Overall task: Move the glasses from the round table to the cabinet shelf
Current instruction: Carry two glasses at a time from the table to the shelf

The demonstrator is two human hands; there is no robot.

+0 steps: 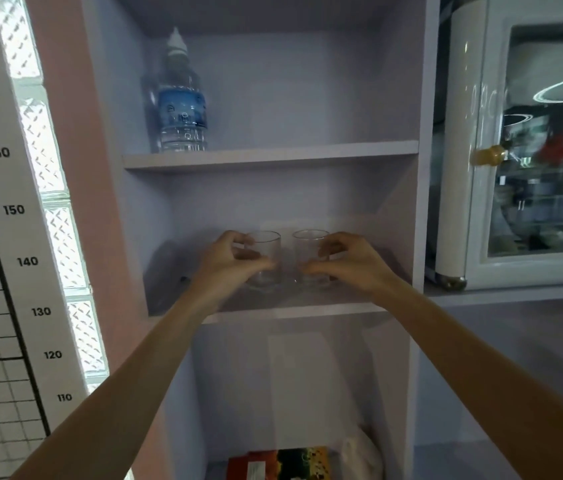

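Observation:
Two clear drinking glasses stand side by side on the middle shelf (307,308) of a pale lilac cabinet. My left hand (230,259) wraps around the left glass (269,251) from its left side. My right hand (346,261) wraps around the right glass (307,247) from its right side. Both glasses look upright with their bases on or just above the shelf board. The round table is out of view.
A water bottle (183,102) stands at the left of the shelf above. Below, a red and yellow box (283,462) and a white bag (359,452) fill the lower compartment. A white glass-door cabinet (529,150) sits to the right, a height chart (13,209) to the left.

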